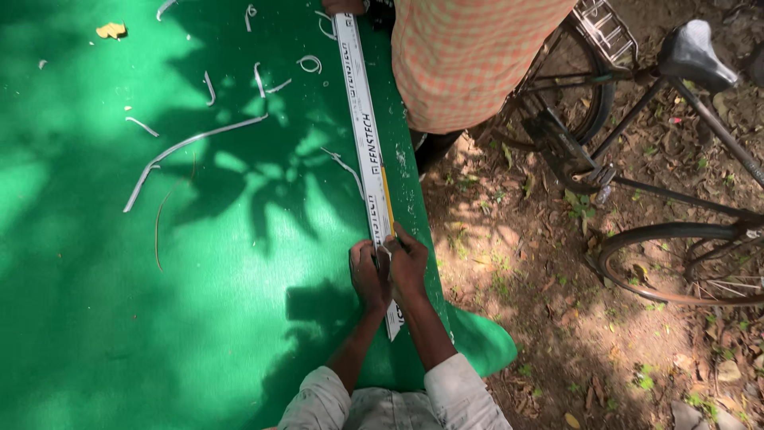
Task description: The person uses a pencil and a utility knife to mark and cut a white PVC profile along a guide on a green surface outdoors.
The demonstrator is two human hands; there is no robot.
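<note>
A long white plastic profile strip (360, 111) with dark print lies along the right side of a green cloth-covered table (159, 279). My left hand (368, 275) presses down on the strip near its close end. My right hand (407, 264) sits beside it on the strip and holds a thin yellow tool (387, 191) that lies along the strip's right edge. At the far end another person's hand (344, 6) rests on the strip.
White shavings and a long curled offcut (191, 147) lie scattered on the cloth. A person in an orange checked shirt (461, 56) stands at the table's right edge. A bicycle (668, 159) stands on leaf-strewn dirt to the right.
</note>
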